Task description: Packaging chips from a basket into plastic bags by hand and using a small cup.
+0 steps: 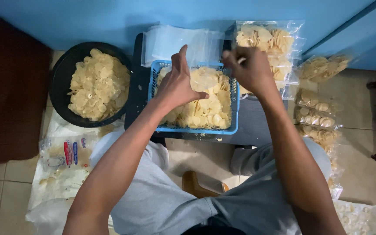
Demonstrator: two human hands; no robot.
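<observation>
Your left hand (179,85) and right hand (249,69) pinch a clear bag (203,65) open above the blue basket (196,129) of chips (205,109); filling stage; next, scoop chips in steadily.

Pale yellow chips (205,102) are held in a bright blue latticed basket (192,129). More of them are heaped in a black bowl (62,82). The wall (88,19) is painted blue, the floor tiles (1,187) are beige, and grey shorts (162,204) are worn.
</observation>
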